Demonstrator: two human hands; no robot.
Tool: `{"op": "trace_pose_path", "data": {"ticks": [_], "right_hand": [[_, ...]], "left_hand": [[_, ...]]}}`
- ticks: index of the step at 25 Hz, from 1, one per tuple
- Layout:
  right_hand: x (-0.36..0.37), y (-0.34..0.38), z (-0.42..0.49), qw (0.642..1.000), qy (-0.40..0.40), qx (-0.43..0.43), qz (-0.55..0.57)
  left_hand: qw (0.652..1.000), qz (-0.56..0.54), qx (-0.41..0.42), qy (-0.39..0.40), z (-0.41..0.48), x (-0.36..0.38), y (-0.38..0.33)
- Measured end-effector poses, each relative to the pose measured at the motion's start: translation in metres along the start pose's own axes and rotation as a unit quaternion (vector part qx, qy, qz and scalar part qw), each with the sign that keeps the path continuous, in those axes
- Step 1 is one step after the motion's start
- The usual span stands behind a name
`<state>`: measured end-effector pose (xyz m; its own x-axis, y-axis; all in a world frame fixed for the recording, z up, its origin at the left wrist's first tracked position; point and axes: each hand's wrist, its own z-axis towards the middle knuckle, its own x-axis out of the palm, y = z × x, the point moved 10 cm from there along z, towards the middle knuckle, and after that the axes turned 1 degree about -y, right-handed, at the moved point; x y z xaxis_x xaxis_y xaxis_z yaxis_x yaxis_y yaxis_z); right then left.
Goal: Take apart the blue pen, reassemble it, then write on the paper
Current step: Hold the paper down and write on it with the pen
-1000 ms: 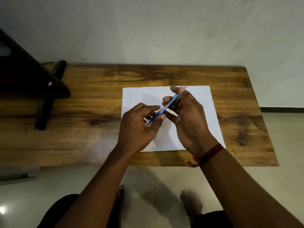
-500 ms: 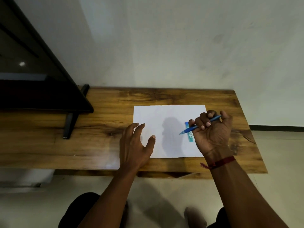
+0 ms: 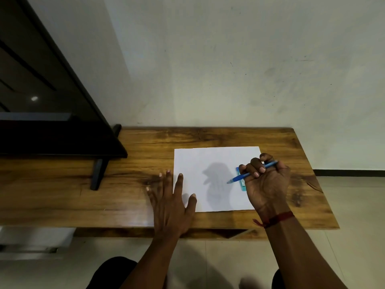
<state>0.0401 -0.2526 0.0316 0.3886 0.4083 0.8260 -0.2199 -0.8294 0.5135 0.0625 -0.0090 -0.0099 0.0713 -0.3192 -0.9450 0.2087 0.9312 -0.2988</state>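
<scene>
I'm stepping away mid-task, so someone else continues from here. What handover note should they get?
Left hand: open, fingers spread flat across the left edge of the paper on the table.
Right hand: grips the blue pen, tip pointing left, close over the paper.
A teal strip lies on the paper by the right hand.
Done: pen appears whole.
Left: writing; paper shows no marks.

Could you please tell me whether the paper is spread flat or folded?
Spread flat: the paper lies as one white sheet on the table, edges straight, no crease visible; the right hand hides one corner.
</scene>
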Motion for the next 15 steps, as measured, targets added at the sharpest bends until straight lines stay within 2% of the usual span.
{"op": "trace_pose_path", "data": {"ticks": [3,7,15], "right_hand": [[0.007,-0.002,0.001,1.000,0.022,0.011,-0.005],[0.010,-0.002,0.005,0.999,0.038,0.013,-0.014],[0.023,-0.007,0.012,0.997,0.062,0.034,0.023]], "left_hand": [[0.999,0.034,-0.036,0.023,0.003,0.009,0.011],[0.996,0.080,-0.022,0.032,0.003,0.018,0.005],[0.993,0.099,-0.032,0.055,0.004,0.019,0.007]]}}
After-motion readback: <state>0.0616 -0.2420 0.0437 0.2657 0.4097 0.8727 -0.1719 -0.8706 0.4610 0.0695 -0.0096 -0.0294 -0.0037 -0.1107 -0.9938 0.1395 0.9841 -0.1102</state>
